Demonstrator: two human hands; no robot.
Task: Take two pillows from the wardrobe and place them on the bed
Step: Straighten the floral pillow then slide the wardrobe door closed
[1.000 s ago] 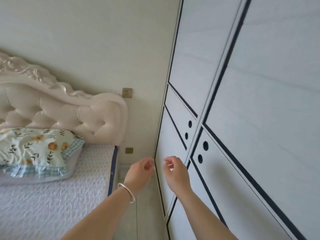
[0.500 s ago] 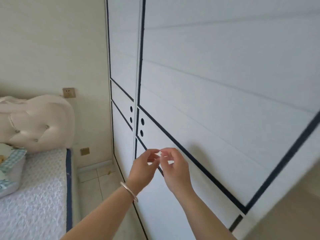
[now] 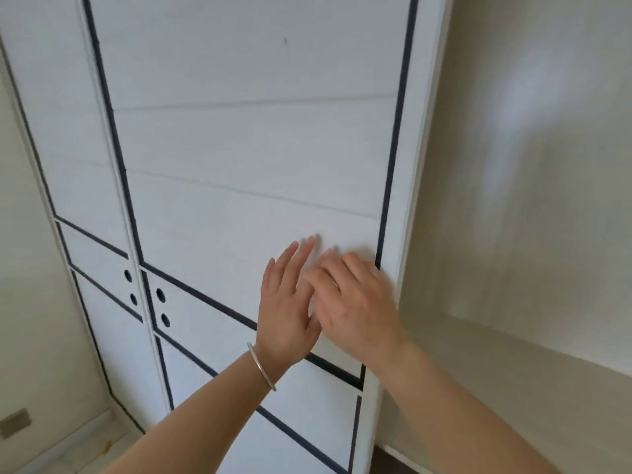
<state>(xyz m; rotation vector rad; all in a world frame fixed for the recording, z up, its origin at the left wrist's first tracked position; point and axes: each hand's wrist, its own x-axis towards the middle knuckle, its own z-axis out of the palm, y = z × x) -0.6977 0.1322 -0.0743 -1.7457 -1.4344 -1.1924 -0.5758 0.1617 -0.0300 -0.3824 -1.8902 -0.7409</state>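
Wardrobe (image 3: 239, 148) shut; pillows hidden; hands blurred.

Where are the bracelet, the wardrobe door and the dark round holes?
bracelet (image 3: 262, 367), head view, band at left wrist.
wardrobe door (image 3: 239, 148), head view, white panel.
round holes (image 3: 160, 295), head view, upper hole of right pair.

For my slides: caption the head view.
Both hands, left and right, reach the closed white wardrobe door.

Both arms extended forward, forearms bare. Left hand (image 3: 285, 302) open, fingers (image 3: 301, 254) straight, spread, pointing up. Right hand (image 3: 359, 302) beside it, palm down, fingers loosely curled, overlapping left hand's edge. Nothing held.
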